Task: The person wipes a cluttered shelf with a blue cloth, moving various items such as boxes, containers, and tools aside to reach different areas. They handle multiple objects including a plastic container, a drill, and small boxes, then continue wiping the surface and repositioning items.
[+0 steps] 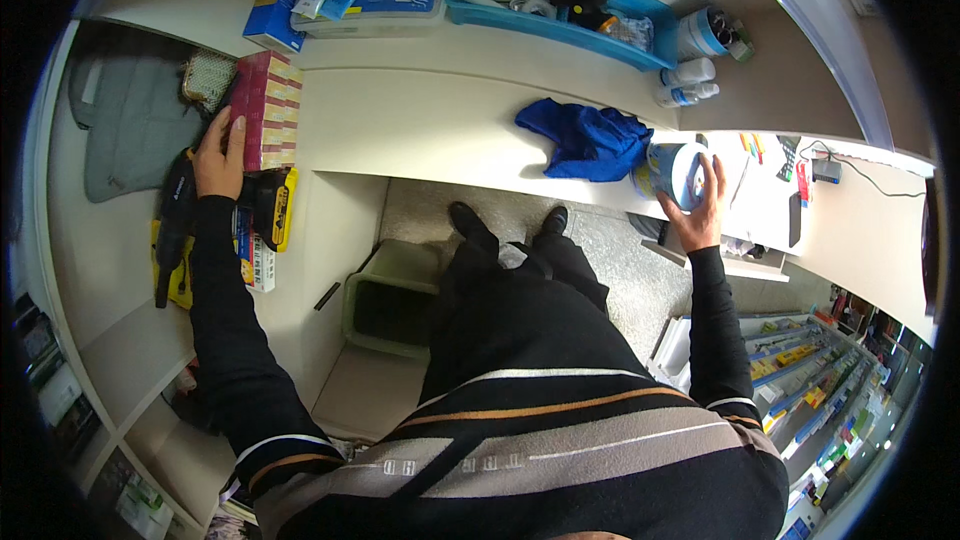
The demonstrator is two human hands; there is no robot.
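Left hand point(219, 158): touches red cartons point(268, 110); grip closure indiscernible.
Right hand point(700, 208): grip pinches blue-white tub point(670, 168).
Blue cloth point(588, 140): left of tub.

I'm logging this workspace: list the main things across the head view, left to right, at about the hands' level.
Grey fabric, left hand, red boxes, blue cloth, white-and-blue tub, small dark box with a cable.

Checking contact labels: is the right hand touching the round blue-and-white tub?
Touching. The head view shows the right hand against the round blue-and-white tub, its thumb at the lower edge and fingers on the right side, with no gap visible.
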